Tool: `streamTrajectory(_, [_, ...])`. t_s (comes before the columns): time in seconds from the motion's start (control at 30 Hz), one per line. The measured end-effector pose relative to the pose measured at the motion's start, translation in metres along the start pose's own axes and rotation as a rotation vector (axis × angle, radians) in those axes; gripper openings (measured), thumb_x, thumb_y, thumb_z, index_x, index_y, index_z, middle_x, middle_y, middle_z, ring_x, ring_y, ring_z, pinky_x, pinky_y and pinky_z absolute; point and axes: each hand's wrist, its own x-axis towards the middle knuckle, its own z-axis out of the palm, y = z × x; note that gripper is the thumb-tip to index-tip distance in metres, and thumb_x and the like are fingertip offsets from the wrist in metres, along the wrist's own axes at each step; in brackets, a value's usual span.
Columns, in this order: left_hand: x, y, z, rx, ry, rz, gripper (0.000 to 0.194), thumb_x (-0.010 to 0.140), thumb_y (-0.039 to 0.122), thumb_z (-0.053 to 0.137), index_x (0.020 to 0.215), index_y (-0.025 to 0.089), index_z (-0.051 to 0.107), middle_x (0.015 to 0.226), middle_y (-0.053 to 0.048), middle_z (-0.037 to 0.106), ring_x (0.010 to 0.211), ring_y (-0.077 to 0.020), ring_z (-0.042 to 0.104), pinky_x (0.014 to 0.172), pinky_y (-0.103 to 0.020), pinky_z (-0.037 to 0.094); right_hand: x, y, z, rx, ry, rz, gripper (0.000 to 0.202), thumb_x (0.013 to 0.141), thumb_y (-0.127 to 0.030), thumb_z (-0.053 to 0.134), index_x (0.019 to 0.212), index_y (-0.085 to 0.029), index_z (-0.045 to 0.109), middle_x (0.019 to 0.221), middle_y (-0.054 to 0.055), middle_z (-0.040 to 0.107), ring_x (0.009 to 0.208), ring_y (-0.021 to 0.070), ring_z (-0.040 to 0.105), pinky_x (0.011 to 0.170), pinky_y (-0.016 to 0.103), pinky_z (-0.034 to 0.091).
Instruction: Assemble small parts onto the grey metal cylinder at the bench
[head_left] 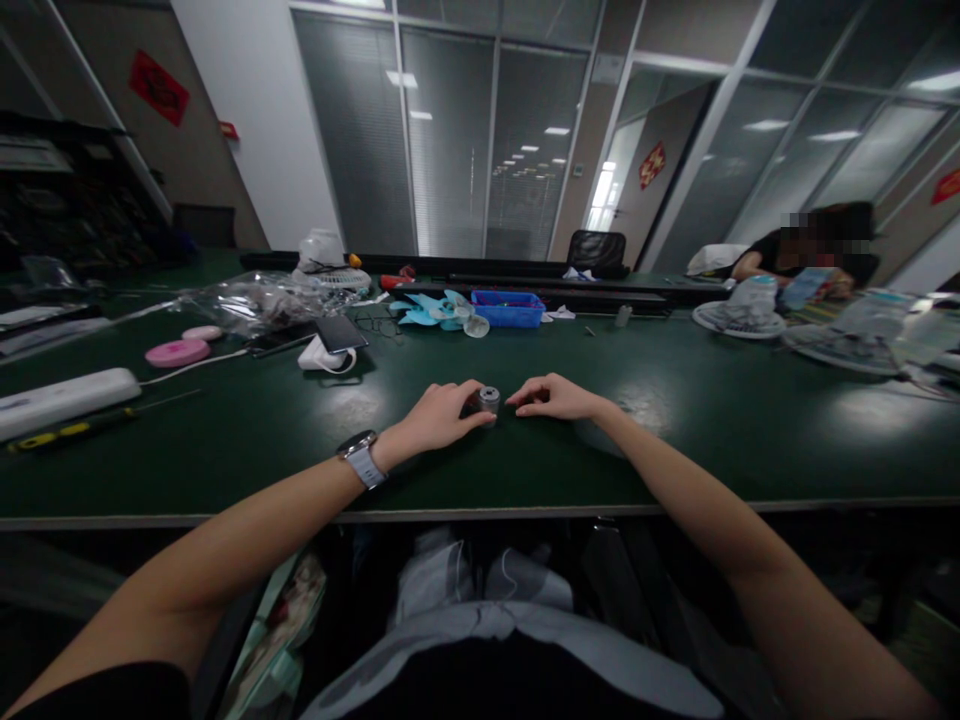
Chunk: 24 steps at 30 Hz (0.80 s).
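Observation:
A small grey metal cylinder (489,401) stands upright on the dark green table (480,480), in the middle of the view. My left hand (444,416), with a watch on its wrist, grips it from the left between thumb and fingers. Just to the right of the cylinder, my right hand (553,397) hovers near the tabletop, not touching it. Its fingers are bent with the thumb close to them, and whether something small is between the fingertips is too small to tell.
A white power strip (67,400) and a yellow-handled screwdriver (75,430) lie left. Nearer are a phone (341,334) and white charger (319,355). Beyond stand a blue basket (508,315) and light-blue fan blades (435,311). Another person sits back right, near fan parts (742,312).

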Motion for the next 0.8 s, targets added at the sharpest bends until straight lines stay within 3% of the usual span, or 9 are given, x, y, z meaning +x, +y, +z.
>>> streamTrajectory(0.13, [0.001,-0.003,0.002,-0.023,0.012,0.002,0.042,0.085,0.053,0.053,0.112,0.02,0.056,0.095,-0.006,0.069,0.086,-0.022,0.065,0.074,-0.031,0.047,0.001,-0.001,0.003,0.178,0.044,0.046,0.058,0.061,-0.041,0.079,0.111,-0.014,0.067,0.092,0.008,0.072,0.061,0.0089,0.052,0.058,0.024,0.04])
streamTrajectory(0.23, [0.001,-0.005,0.004,-0.053,0.017,0.006,0.041,0.085,0.052,0.054,0.111,0.021,0.056,0.095,-0.006,0.069,0.085,-0.0218,0.065,0.074,-0.032,0.048,0.002,0.001,0.007,0.259,0.026,0.06,0.057,0.058,-0.037,0.082,0.107,-0.012,0.068,0.09,0.01,0.073,0.066,0.0116,0.061,0.063,0.026,0.045])
streamTrajectory(0.37, [0.001,-0.004,0.005,-0.09,0.015,0.002,0.04,0.084,0.05,0.056,0.111,0.02,0.057,0.096,-0.006,0.069,0.085,-0.0214,0.065,0.074,-0.031,0.049,0.005,0.0,0.01,0.316,0.09,0.056,0.053,0.061,-0.035,0.08,0.107,-0.01,0.066,0.088,0.011,0.074,0.069,0.0143,0.066,0.063,0.027,0.046])
streamTrajectory(0.57, [0.0,-0.004,0.004,-0.105,0.015,0.029,0.039,0.085,0.048,0.056,0.112,0.021,0.057,0.094,-0.005,0.069,0.084,-0.0207,0.064,0.073,-0.03,0.048,0.012,-0.031,0.022,0.372,0.505,-0.067,0.043,0.071,-0.035,0.074,0.107,-0.014,0.064,0.092,0.01,0.074,0.073,0.0151,0.067,0.061,0.026,0.045])
streamTrajectory(0.8, [0.0,-0.003,0.004,-0.124,0.018,0.042,0.043,0.085,0.049,0.056,0.117,0.02,0.055,0.097,-0.006,0.069,0.086,-0.0213,0.065,0.073,-0.03,0.048,0.019,-0.047,0.037,0.355,0.482,-0.151,0.034,0.077,-0.034,0.07,0.105,-0.016,0.064,0.094,0.009,0.074,0.079,0.017,0.068,0.067,0.029,0.049])
